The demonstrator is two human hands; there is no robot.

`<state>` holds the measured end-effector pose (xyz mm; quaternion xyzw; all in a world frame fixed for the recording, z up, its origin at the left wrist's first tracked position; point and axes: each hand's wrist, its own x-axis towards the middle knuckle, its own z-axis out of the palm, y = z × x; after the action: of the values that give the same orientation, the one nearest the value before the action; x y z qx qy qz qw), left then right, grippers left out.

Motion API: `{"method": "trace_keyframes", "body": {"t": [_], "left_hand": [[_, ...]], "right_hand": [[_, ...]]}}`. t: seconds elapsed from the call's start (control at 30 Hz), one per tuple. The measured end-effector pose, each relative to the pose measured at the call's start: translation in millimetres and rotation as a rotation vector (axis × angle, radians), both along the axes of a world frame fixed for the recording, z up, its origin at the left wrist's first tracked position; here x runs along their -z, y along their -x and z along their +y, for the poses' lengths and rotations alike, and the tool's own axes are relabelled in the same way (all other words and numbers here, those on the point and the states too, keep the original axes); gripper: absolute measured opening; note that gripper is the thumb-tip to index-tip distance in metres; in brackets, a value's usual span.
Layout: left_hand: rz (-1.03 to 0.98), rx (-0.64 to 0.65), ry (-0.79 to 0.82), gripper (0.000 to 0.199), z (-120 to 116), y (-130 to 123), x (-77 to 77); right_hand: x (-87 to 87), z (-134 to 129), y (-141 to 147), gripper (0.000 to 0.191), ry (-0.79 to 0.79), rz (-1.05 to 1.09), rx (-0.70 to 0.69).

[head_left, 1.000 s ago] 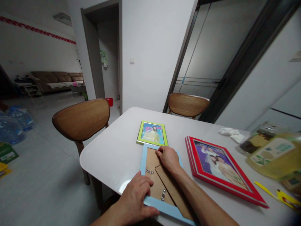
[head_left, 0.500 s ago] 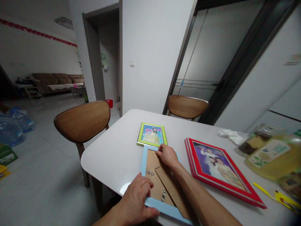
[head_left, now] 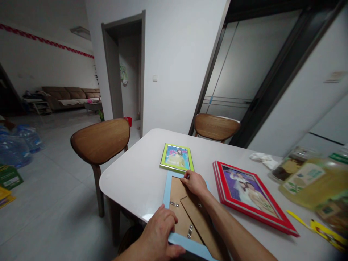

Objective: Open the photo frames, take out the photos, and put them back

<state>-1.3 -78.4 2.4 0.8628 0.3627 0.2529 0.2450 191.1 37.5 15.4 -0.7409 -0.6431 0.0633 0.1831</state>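
A light blue picture frame (head_left: pixel 191 242) lies face down at the near side of the table, its brown backing board (head_left: pixel 176 188) and fold-out stand (head_left: pixel 196 214) upward. Small metal clips (head_left: pixel 190 231) sit along the board's edge. My left hand (head_left: pixel 159 232) grips the near left corner, with the thumb below the near rim. At the far rim, my right hand (head_left: pixel 195 183) has its fingers curled and pinched against the frame; the fingertips hide what lies right under them. Just beyond stands the flat green picture frame (head_left: pixel 164 156), photo side up.
To the right lie red picture frames (head_left: pixel 224 186), stacked. Past them are a bottle of yellow liquid (head_left: pixel 304 181), a jar (head_left: pixel 289 166), white tissue (head_left: pixel 263 159) and a yellow tool (head_left: pixel 299 219). Wooden chairs (head_left: pixel 104 139) flank the white table (head_left: pixel 130 185).
The view has shifted a little, so the scene sits slightly lower in it. Both hands keep their places on the blue frame.
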Motion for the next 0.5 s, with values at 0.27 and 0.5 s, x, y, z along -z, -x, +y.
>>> {"method": "trace_keyframes", "body": {"t": [0.27, 0.5], "left_hand": [[-0.017, 0.016, 0.003, 0.035, 0.8, 0.5, -1.4], [0.007, 0.044, 0.001, 0.044, 2.1, -4.0, 3.6]], "right_hand": [[6.7, -12.7, 1.6, 0.020, -0.055, 0.020, -0.007], [6.4, -8.9, 1.3, 0.018, -0.062, 0.016, -0.030]]}}
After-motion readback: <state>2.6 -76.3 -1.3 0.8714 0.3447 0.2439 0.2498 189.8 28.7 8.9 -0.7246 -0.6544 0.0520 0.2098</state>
